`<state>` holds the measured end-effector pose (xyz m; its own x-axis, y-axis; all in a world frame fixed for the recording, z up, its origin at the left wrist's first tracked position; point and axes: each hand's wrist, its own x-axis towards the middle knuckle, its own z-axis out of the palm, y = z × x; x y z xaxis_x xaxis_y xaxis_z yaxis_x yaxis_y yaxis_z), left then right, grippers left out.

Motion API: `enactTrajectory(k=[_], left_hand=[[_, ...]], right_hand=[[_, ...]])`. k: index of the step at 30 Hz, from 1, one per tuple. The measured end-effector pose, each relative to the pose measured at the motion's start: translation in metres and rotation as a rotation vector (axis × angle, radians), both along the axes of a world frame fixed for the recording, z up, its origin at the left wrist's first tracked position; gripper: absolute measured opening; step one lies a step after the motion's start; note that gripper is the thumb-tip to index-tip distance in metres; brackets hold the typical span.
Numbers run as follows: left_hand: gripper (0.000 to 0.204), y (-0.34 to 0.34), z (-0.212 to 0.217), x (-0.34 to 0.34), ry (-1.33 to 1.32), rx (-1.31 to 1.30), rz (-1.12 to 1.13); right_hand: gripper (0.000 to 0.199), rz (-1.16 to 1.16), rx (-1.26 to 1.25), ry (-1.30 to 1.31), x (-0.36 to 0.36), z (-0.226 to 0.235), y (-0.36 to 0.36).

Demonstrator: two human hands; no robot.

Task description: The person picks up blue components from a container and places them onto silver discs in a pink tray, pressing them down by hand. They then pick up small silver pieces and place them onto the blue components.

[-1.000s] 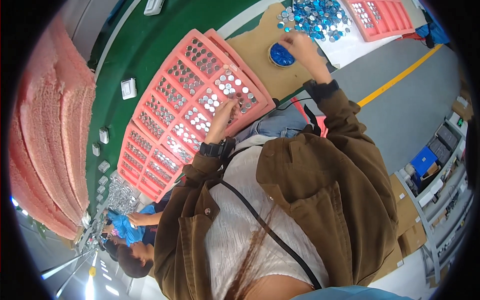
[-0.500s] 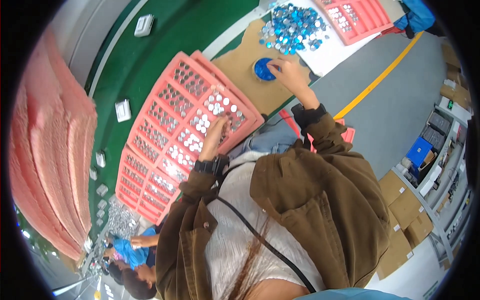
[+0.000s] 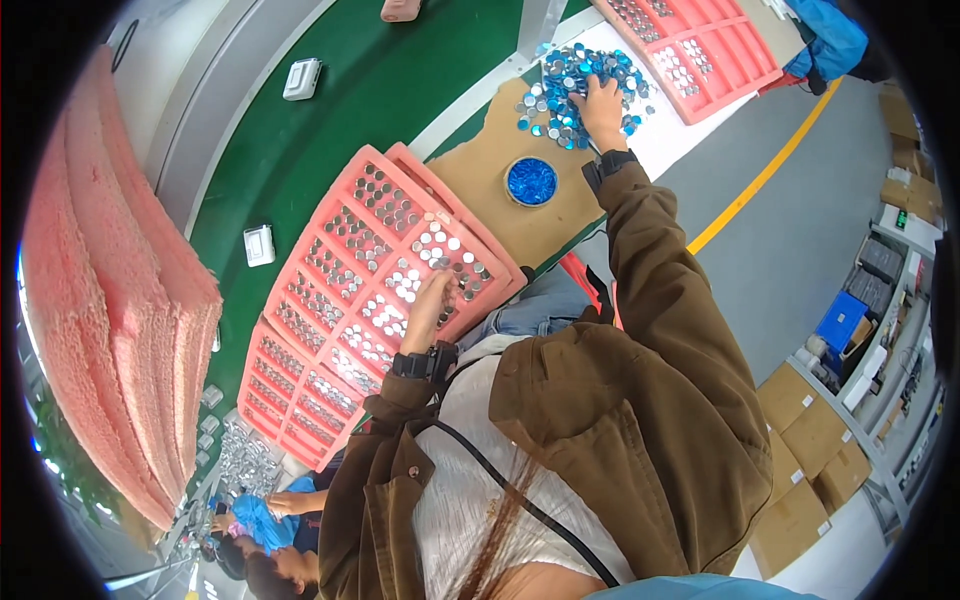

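My right hand [image 3: 602, 112] reaches into a loose pile [image 3: 560, 95] of blue and silver discs on the far side of the table. Its fingers are apart and touch the discs; none is plainly gripped. My left hand [image 3: 430, 305] rests over a pink compartment tray [image 3: 345, 255] whose cells hold rows of silver discs. The fingers of that hand are curled near the right-hand cells, and anything within them is hidden. Between the hands, a round tub [image 3: 531, 183] full of blue film-like scraps stands on brown cardboard [image 3: 490, 150].
Another pink tray [image 3: 700, 60], partly filled, lies beyond the pile at the right. Pink foam sheets [image 3: 130, 280] hang at the left. White box-like parts [image 3: 302, 79] sit on the green surface [image 3: 380, 80]. Another person's arm [image 3: 300, 502] shows at lower left.
My right hand has left the tub of blue scraps and moved up to the disc pile. My left hand stays over the tray. The view has shifted slightly.
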<state>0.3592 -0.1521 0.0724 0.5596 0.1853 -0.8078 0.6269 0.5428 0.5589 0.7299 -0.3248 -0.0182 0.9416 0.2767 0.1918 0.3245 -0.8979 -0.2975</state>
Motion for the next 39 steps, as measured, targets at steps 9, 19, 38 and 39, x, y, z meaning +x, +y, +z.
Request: enactTrajectory(k=[9,19,38,39], left_hand=[[0.021,0.005,0.004,0.004,0.039,0.043,-0.031],[0.022,0.007,0.006,-0.004,-0.016,0.049,-0.043],[0.032,0.02,0.054,-0.028,-0.498,-0.794,0.353],[0.032,0.025,0.056,-0.037,-0.542,-0.815,0.359]], right_hand=[[0.022,0.171,0.204,0.008,0.011,-0.007,-0.013],[0.023,-0.066,0.326,0.088,-0.009,0.011,-0.005],[0.015,0.837,0.772,0.539,-0.299,0.167,0.087],[0.015,0.909,0.676,0.438,-0.313,0.171,0.09]])
